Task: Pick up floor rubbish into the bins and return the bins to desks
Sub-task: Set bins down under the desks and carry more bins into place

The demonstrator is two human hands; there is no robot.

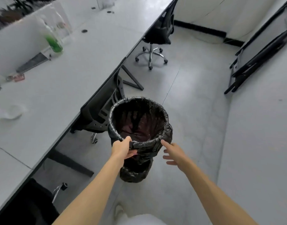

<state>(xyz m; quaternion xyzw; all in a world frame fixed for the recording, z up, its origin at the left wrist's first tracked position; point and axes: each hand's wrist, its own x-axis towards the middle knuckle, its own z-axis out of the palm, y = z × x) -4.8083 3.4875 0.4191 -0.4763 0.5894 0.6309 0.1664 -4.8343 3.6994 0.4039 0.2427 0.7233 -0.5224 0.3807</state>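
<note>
Black plastic liner (146, 147) wraps the bin (139, 99) from rim to base; the bin is upright, mouth open to the camera, directly ahead of both sets of fingers; left hand (121, 149) grips the near rim, thumb over the top edge, fingers curled under it against the outer wall, bunching the liner between them; right hand (173, 153) holds nothing, its fingers straight and spread wide, the index tip at the rim's near-right edge, touching or just short of it, cannot tell which; its other fingers stand apart from the wall, to its right; inside the bin, beyond the left thumb, lies dark reddish matter (136, 129), too dim to identify; whether the base rests on the floor (196, 119) or hangs above it cannot be told; left of the left-hand fingers runs a grey desk (61, 82), its edge near the bin but apart from it; a black chair (97, 111) is tucked under that edge, beyond and left of the left fingers, close beside the bin's far-left wall; well beyond both hands a second chair (159, 31) stands at the same desk; on the desk, far left of the fingers, a blurred clear container (54, 44) with green in it and a white dish (11, 112); far right of the right-hand fingers, black folded frames (256, 56) lean together
</note>
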